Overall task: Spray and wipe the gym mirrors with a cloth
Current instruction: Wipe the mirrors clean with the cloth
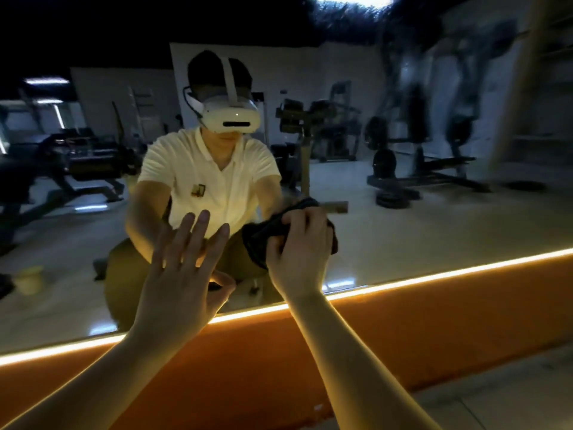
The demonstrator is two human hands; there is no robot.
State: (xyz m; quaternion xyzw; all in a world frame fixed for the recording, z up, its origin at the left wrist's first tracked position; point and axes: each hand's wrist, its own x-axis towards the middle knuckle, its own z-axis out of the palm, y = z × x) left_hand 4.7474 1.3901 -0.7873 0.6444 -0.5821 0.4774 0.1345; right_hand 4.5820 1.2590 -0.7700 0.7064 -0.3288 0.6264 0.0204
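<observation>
**Cloth bunched low on the mirror**

From the head view, I am facing a wall mirror (403, 228) in a dim gym. It is reflecting weight machines, benches and a pale floor, and me crouching in a cream shirt and white headset. A glowing light strip (434, 276) is running along the mirror's lower edge, above an orange wall band (403, 336).

The dark cloth (263, 237) is lying bunched against the glass low down, its long axis slanting from lower left to upper right. My right hand (300, 252) is curling round it, the grip pinching its right part. The cloth is bulging out left of and above my fingers.

My left hand (183, 274) is hovering just left of the cloth, grip spread, fingers straight and pointing up. I cannot tell whether it is touching the glass.
</observation>
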